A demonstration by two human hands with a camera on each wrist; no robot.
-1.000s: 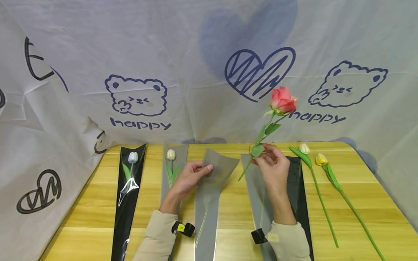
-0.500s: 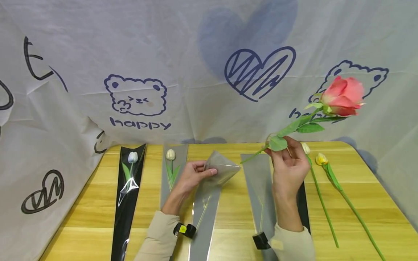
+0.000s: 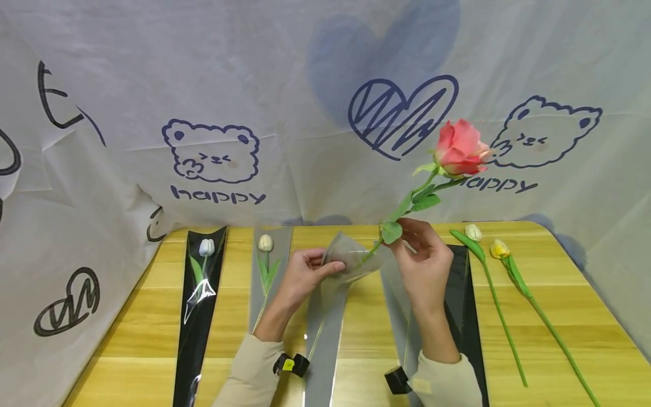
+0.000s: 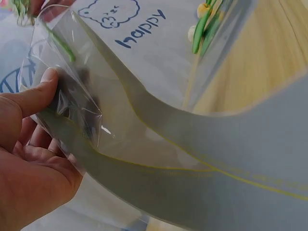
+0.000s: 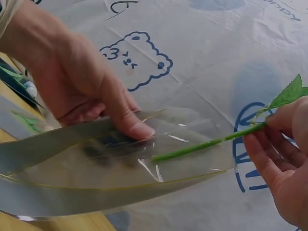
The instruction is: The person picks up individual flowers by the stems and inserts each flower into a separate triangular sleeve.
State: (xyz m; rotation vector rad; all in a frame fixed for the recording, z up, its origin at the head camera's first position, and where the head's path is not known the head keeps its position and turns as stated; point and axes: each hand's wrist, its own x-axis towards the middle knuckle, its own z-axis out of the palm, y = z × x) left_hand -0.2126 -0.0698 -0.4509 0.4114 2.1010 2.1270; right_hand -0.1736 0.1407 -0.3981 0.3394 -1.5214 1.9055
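Observation:
My left hand (image 3: 307, 277) pinches the upper edge of a grey flower sleeve (image 3: 325, 339) with a clear front, thumb on the outside. Its mouth is spread open in both wrist views. My right hand (image 3: 424, 263) pinches the green stem of a pink rose (image 3: 461, 148) just by its lowest leaf (image 3: 391, 232). The bloom tilts up and to the right. In the right wrist view the cut end of the stem (image 5: 192, 147) lies within the mouth of the sleeve (image 5: 96, 195), behind or under the clear film.
Two sleeves with white tulips, one black (image 3: 199, 328) and one grey (image 3: 264, 265), lie at the left. Another grey sleeve (image 3: 402, 316) and a black sleeve (image 3: 460, 305) lie near my right arm. A white tulip (image 3: 473, 233) and a yellow tulip (image 3: 500, 249) lie loose at the right.
The rose swung out to the right, then came back left, its stem end now at the sleeve's mouth. The sleeve's top has opened wider in my left hand.

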